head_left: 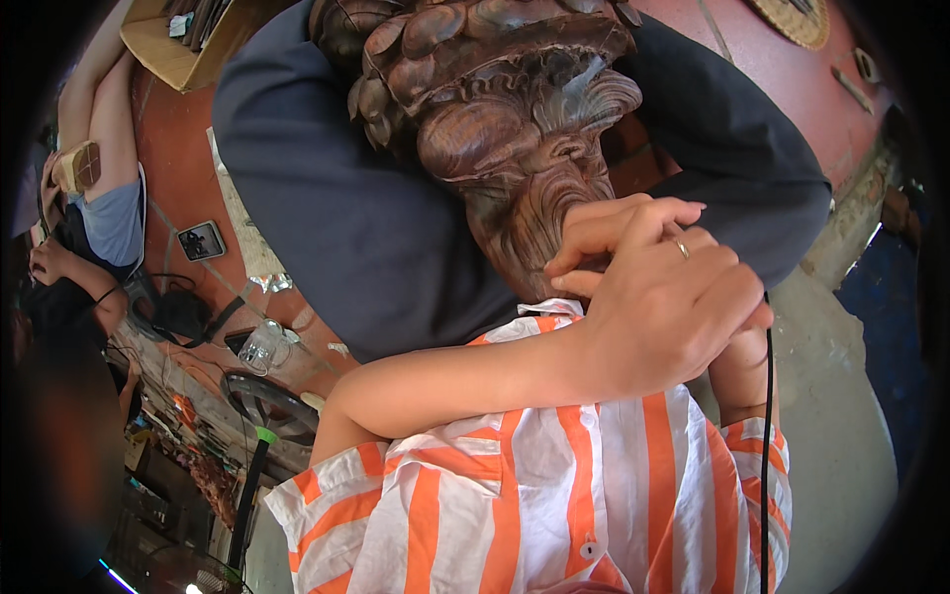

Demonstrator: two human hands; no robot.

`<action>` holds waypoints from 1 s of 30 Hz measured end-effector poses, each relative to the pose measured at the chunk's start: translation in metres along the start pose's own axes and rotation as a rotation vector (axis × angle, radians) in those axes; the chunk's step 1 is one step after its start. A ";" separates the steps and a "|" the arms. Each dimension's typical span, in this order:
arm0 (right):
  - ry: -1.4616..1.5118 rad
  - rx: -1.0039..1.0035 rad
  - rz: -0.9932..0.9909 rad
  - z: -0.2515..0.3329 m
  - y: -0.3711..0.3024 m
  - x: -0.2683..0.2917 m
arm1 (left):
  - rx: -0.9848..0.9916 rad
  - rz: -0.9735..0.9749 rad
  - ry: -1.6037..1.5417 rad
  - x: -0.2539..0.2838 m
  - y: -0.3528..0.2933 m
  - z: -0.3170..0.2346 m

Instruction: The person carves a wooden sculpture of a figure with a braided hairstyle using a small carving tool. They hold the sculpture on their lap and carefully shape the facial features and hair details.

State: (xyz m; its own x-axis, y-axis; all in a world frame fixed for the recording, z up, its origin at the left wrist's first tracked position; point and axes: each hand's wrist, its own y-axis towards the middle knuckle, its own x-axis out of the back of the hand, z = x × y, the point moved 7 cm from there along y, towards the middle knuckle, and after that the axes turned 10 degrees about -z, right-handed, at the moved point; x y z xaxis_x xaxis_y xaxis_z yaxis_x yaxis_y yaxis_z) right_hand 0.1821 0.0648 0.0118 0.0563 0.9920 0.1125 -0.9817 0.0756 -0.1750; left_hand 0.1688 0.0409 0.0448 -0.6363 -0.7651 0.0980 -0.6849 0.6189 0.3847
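Observation:
A dark brown wood carving (pixel 534 148), with rounded, leaf-like and wavy shapes, lies between my legs in dark trousers (pixel 336 188). My left hand (pixel 683 297), with a ring on one finger, crosses to the right over my right hand. Its fingers are curled, and what they close on is out of sight. Most of my right hand (pixel 584 238) is covered by the left one. Bent fingers of it show at the narrow near end of the carving, their tips close together. Whether they pinch anything small is hidden.
Left, another person holds a small wooden block (pixel 77 168). A cardboard box (pixel 188 49), a phone (pixel 201 241) and a clear glass (pixel 265 346) sit on the tiled floor. A woven tray (pixel 797 22) is far right. A black cable (pixel 768 416) hangs past my right arm.

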 end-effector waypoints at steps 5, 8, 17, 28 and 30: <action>-0.007 0.004 -0.035 -0.014 0.008 0.000 | 0.031 0.008 -0.070 0.000 0.001 -0.001; -0.005 -0.001 -0.002 -0.002 0.001 0.000 | 0.020 0.003 -0.038 0.001 -0.001 0.000; -0.023 -0.004 -0.017 -0.003 -0.002 0.001 | -0.018 0.006 0.004 -0.003 -0.001 -0.006; -0.107 -0.052 -0.054 0.018 -0.022 0.013 | -0.091 0.025 -0.144 0.000 0.007 -0.050; -0.145 -0.080 -0.078 0.024 -0.031 0.016 | -0.119 0.027 -0.187 0.003 0.003 -0.066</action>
State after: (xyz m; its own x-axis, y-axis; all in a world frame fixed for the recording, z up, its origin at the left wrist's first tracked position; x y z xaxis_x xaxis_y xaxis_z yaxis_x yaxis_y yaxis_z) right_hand 0.2086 0.0757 0.0423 0.0994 0.9584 0.2676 -0.9573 0.1655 -0.2372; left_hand 0.1884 0.0289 0.1068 -0.7164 -0.6953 -0.0583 -0.6270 0.6049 0.4908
